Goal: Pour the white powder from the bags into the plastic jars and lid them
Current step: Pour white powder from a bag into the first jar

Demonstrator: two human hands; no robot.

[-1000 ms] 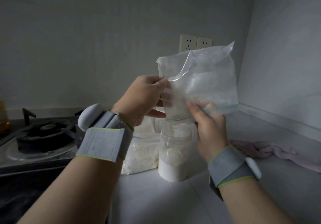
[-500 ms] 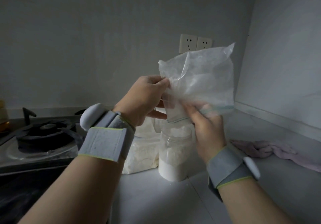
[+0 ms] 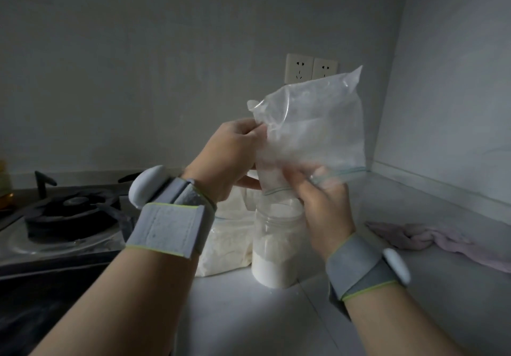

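Two hands hold one clear zip bag (image 3: pixel 312 129) mouth-down over an open plastic jar (image 3: pixel 276 248). The left hand (image 3: pixel 229 159) pinches the bag's left edge, its fingers (image 3: pixel 249 131) curled onto the film. The right hand (image 3: pixel 323 212), blurred, grips the lower zip edge just beside the jar's rim, its fingers curled round the plastic. The bag's narrowed mouth sits directly above the jar's opening; whether it touches the rim cannot be told. White powder (image 3: pixel 272 268) fills the jar's lower part, with a dusting clinging higher on the wall, and a little clouds the inside of the bag. The jar stands upright on the pale bench (image 3: pixel 414 314). Just behind and left of it, partly hidden by the left wrist, lies a second bag (image 3: pixel 229 245) full of powder. Each wrist wears a grey band (image 3: pixel 168 231) with a white pod. A gas burner (image 3: pixel 69 214) is at far left, a crumpled pinkish cloth (image 3: pixel 431 236) lies at right, and two wall sockets (image 3: pixel 311 69) show behind the bag.
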